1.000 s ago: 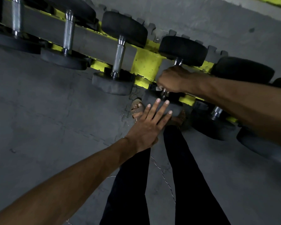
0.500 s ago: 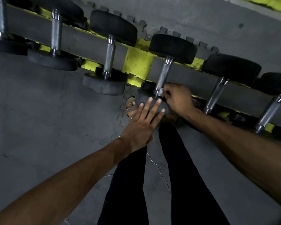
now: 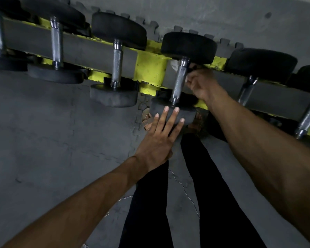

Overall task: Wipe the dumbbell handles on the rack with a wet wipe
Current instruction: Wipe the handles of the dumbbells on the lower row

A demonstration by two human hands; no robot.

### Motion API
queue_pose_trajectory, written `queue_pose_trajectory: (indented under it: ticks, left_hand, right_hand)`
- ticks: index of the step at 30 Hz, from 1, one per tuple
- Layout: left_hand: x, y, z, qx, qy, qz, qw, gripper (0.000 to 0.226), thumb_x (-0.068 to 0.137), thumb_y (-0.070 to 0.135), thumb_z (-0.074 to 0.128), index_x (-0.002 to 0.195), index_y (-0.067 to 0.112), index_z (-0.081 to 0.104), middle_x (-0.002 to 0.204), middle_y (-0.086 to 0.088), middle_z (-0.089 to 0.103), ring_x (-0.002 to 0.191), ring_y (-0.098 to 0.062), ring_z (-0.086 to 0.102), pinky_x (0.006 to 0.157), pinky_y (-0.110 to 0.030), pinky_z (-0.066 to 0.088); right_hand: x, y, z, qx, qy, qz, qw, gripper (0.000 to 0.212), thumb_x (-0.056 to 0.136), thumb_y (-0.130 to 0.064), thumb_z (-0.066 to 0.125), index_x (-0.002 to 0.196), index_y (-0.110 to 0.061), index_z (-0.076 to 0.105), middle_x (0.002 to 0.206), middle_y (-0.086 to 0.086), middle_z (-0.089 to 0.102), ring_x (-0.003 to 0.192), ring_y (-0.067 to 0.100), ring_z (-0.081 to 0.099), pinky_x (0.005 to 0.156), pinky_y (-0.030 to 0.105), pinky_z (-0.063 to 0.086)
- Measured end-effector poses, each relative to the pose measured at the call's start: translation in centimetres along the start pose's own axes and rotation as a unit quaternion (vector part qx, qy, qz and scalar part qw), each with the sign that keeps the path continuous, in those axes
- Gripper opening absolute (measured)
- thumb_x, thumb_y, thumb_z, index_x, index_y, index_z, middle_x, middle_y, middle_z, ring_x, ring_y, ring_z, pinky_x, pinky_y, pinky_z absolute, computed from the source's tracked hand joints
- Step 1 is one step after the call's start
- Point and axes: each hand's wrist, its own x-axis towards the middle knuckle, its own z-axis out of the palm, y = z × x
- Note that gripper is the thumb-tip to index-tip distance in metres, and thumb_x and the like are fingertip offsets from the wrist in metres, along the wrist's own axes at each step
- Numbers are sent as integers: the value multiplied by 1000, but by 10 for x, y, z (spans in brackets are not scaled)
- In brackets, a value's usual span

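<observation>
Looks mid-rack: the right hand [image 3: 200,83] pinches the wet wipe [image 3: 174,64] round one handle [image 3: 178,83], the left hand [image 3: 157,140] braces spread fingers [image 3: 168,119] on its near head [image 3: 188,112], and the other handles can't be judged.

The rack [image 3: 151,68] is bright yellow, chipped and flecked with dark specks; its long rails [image 3: 89,49] are flat grey; the dumbbell heads [image 3: 188,47] are matt black, the nearer ones paler, more charcoal; the handles [image 3: 178,83] are silver steel with a fine cross-hatched knurl and smooth shiny collars; a pale, whitish scrap of wet wipe [image 3: 187,80] shows at the right hand [image 3: 202,85]; the floor [image 3: 43,131] is mottled grey, its mats joined by jigsaw-toothed seams; the trousers [image 3: 218,194] are black.
</observation>
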Motion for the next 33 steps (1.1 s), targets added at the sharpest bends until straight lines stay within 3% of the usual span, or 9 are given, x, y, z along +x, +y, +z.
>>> queue_pose_trajectory:
  ticks: [2,5,8,11,16,22,28,30,33]
  left_hand:
    - [0,0,-1,-2,1,2,1000,105,81,29,62,166,9,4,170,-23,-17,156,-48,-16,125,-61,14]
    - [0,0,-1,3,0,0,1000,106,81,29,63,166,9,3,170,-23,-17,156,-48,-16,125,-61,14]
    - [0,0,0,4,1,0,1000,106,81,30,62,166,9,3,170,-24,-18,156,-48,-16,125,-61,13]
    - [0,0,1,7,3,-2,1000,105,82,30,61,166,9,3,170,-24,-17,156,-48,-15,125,-61,13]
    - [1,1,2,14,3,-6,1000,106,82,31,62,166,9,2,169,-24,-18,155,-48,-16,125,-61,12]
    - [1,2,2,32,3,-12,999,104,84,28,62,166,9,2,169,-25,-17,156,-49,-13,125,-60,13]
    - [2,4,-1,33,-16,-15,999,108,84,31,66,166,9,-1,168,-25,-20,155,-49,-16,125,-61,12]
    - [2,5,-2,37,-22,-19,999,112,82,34,69,166,9,-1,168,-25,-22,155,-49,-17,126,-60,12]
    - [2,7,-3,38,-25,-24,999,114,81,37,69,166,9,-2,168,-25,-23,155,-49,-18,125,-60,12]
  right_hand:
    - [19,6,-4,1,-2,-2,1000,47,54,12,46,89,-17,60,81,12,46,69,26,47,68,30,44]
    - [0,-2,4,-46,24,-16,999,43,71,18,39,75,-18,60,85,15,51,77,47,52,76,39,51]
    - [-15,1,6,-89,91,-98,987,30,87,13,54,82,-13,68,86,11,70,76,22,68,73,39,62]
    - [-20,18,1,-158,140,-206,955,15,88,-1,67,89,-15,71,95,5,73,83,16,71,71,43,64]
    - [-33,33,-10,-495,124,-415,753,14,94,-17,58,102,-9,66,104,14,66,92,30,63,75,37,50]
    - [-32,15,-17,-616,84,-481,618,28,90,-9,56,117,-10,64,118,17,60,93,39,62,64,42,53]
    - [-51,5,-10,-768,-208,-478,371,24,93,-16,47,110,-11,63,113,10,50,80,31,63,55,38,48]
    - [-41,-20,-6,-782,-148,-502,340,24,88,-5,49,105,-5,65,112,14,58,74,34,65,51,34,41]
    - [-32,-28,-9,-786,-45,-501,358,20,87,-1,62,105,-9,67,112,10,68,67,33,68,48,30,43]
